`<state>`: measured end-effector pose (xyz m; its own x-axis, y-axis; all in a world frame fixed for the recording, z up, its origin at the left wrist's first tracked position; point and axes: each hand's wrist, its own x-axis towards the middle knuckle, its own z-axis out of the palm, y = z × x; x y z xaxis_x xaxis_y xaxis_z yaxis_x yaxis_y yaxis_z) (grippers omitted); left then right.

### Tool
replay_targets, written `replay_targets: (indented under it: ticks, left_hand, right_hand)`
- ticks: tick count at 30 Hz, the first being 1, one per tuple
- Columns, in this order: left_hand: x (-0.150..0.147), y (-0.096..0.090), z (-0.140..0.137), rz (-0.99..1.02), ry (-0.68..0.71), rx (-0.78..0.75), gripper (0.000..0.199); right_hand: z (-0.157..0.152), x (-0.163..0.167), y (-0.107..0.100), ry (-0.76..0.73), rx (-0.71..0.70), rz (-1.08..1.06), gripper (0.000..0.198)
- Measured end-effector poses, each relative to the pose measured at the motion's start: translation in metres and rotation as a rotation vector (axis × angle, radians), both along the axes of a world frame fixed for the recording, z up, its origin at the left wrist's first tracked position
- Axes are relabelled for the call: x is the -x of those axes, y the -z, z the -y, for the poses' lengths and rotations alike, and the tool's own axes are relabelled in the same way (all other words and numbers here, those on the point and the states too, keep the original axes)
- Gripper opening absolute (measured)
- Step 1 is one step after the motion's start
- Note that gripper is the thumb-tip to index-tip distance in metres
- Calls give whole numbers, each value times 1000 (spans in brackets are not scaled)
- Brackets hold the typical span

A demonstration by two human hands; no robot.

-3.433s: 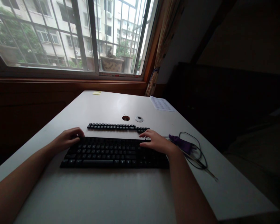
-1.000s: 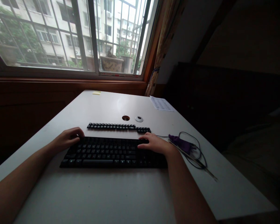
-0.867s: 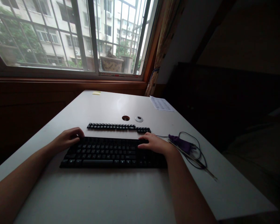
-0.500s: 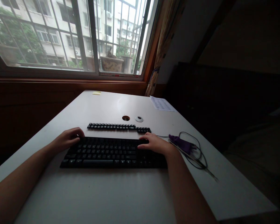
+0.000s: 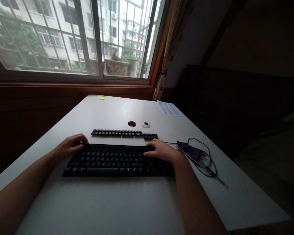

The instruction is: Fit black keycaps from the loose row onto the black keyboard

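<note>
A black keyboard lies flat on the white table. Its lower rows carry keycaps, while the top strip looks dark and bare. My left hand grips the far left corner, fingers curled over the edge and thumb near the keys. On the far edge at the right, my right hand holds the keyboard between bent fingers and thumb, covering part of its right side. Just behind the keyboard, loose keycaps stand in rows, with a smaller group of keycaps at their right end.
Right of the keyboard lie a purple cloth pouch, a looped black cable and a thin tool. A cable hole and its round cover are farther back. Paper and a yellow note lie near the far edge.
Both hands stay on the keyboard in nearly the same pose. The whole view has shifted very slightly; nothing else visibly moves.
</note>
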<state>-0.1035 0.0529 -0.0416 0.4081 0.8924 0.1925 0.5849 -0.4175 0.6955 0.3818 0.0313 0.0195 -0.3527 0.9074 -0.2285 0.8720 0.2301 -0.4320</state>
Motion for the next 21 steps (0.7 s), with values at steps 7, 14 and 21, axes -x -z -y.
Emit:
replay_targets:
  ticks: [7,14,21]
  left_hand:
    - [-1,0,0,5,-11,-3,19]
    - [0,2,0,19,-12,10,20]
    - [0,1,0,20,1,7,19]
  right_hand:
    - [4,5,-4,20,6,22,54]
    - [4,4,-3,20,12,17,51]
    - [2,3,-1,12,28,24,50]
